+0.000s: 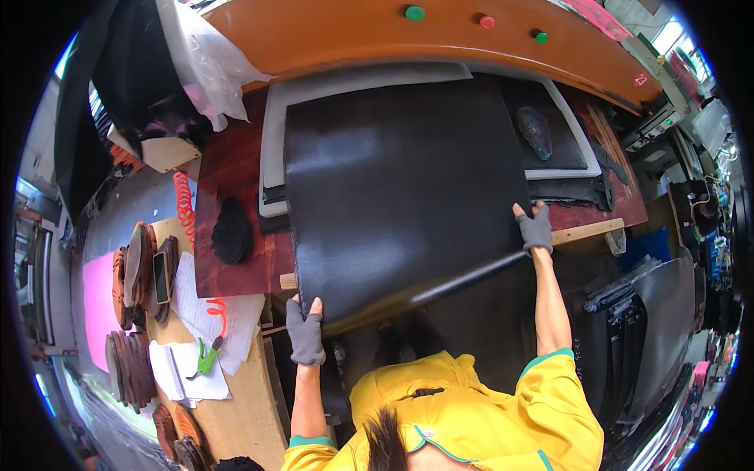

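Note:
A large glossy black sheet stretches between my two hands, its near edge hanging past the table's front edge. My left hand, in a grey fingerless glove, is closed on the sheet's near left corner. On the near right corner, my right hand, gloved the same way, grips the edge with its thumb on top. Beneath the sheet, white boards show at the sides. A sole-shaped piece with a bluish rim lies to the right on a smaller black sheet.
An orange machine beam with green and red buttons spans the far side. On the dark red table rests a black bundle. At left, a wooden bench holds soles, a phone, papers and a green air gun.

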Action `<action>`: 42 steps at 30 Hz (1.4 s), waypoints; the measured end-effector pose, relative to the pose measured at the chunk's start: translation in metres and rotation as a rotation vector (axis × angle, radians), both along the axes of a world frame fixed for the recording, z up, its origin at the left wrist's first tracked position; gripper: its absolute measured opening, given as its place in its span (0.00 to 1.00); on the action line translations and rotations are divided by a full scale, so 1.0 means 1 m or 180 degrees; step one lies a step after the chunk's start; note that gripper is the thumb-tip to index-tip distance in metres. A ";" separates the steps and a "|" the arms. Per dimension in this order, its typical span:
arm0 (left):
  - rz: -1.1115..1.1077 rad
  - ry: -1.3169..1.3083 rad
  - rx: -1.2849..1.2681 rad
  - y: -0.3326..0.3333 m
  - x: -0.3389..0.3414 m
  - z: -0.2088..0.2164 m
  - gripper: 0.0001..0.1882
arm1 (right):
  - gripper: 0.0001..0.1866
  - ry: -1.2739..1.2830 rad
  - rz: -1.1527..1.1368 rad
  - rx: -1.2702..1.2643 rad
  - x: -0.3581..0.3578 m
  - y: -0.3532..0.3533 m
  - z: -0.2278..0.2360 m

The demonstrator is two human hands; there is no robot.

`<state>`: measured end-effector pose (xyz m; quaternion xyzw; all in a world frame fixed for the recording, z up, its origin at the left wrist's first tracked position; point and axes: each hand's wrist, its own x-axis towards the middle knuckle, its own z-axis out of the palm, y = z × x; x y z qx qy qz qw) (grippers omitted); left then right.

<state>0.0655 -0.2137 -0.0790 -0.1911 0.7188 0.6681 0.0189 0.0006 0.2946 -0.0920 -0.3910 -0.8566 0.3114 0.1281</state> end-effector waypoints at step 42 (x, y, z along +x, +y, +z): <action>-0.1154 -0.0277 -0.3037 -0.024 -0.480 0.044 0.32 | 0.38 -0.0158 0.1109 0.0598 -0.306 0.037 0.044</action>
